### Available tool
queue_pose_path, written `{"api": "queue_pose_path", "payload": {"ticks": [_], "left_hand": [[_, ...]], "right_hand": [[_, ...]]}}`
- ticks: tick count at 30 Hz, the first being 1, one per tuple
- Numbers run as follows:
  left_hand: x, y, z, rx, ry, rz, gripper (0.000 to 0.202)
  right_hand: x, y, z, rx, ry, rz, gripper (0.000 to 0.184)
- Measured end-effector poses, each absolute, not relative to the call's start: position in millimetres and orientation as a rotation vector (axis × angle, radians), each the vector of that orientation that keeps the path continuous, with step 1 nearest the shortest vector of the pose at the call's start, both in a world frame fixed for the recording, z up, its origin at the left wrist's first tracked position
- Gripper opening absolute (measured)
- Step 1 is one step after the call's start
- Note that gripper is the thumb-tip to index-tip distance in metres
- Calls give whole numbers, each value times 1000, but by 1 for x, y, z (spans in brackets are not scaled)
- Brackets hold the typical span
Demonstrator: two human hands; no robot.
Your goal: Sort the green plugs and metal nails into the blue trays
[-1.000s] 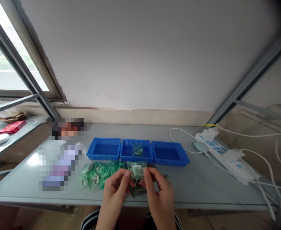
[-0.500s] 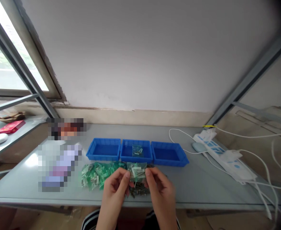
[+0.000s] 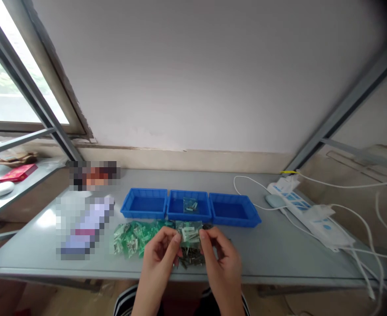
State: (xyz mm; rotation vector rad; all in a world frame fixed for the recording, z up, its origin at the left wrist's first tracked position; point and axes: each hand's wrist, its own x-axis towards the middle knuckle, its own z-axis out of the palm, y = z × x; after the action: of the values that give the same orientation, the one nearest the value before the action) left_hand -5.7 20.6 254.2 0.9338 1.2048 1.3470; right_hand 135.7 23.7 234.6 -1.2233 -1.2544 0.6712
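Both hands pinch one small clear bag of metal parts [image 3: 189, 232] above the table's front edge. My left hand [image 3: 162, 254] grips its left side with thumb and fingers. My right hand [image 3: 221, 259] grips the right side the same way. Under the bag lies a dark heap of small screws [image 3: 190, 258]. A pile of green-tinted bags of parts [image 3: 135, 237] lies just left of my hands. Behind stand three blue trays in a row: left tray [image 3: 143, 204], middle tray [image 3: 189, 213] with one small bag [image 3: 189, 204] inside, and right tray [image 3: 233, 210].
The grey table [image 3: 279, 250] runs along a white wall. A white power strip [image 3: 307, 213] with cables and a pale blue mouse [image 3: 274, 200] lie at the right. Blurred items sit at the left. A side shelf holds a red box [image 3: 12, 174].
The hands and the bag stay nearly in place; my fingers shifted slightly on the bag. The view has drifted a little.
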Motion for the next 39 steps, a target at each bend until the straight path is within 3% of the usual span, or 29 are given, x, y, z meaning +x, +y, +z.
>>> {"api": "queue_pose_path", "payload": {"ticks": [9, 19, 29, 34, 39], "left_hand": [[-8, 22, 249, 976, 1180, 1311, 56], [-14, 29, 230, 1026, 1136, 1336, 51], [-11, 28, 242, 978, 1188, 1388, 53], [-13, 29, 242, 996, 1251, 1407, 60], [-13, 26, 243, 937, 1234, 1343, 60]], "right_hand": [[135, 25, 236, -1202, -1344, 522, 35], [131, 24, 239, -1192, -1332, 744, 42], [133, 27, 238, -1218, -1338, 757, 43], [133, 28, 236, -1241, -1222, 773, 30], [138, 30, 229, -1209, -1252, 817, 31]]}}
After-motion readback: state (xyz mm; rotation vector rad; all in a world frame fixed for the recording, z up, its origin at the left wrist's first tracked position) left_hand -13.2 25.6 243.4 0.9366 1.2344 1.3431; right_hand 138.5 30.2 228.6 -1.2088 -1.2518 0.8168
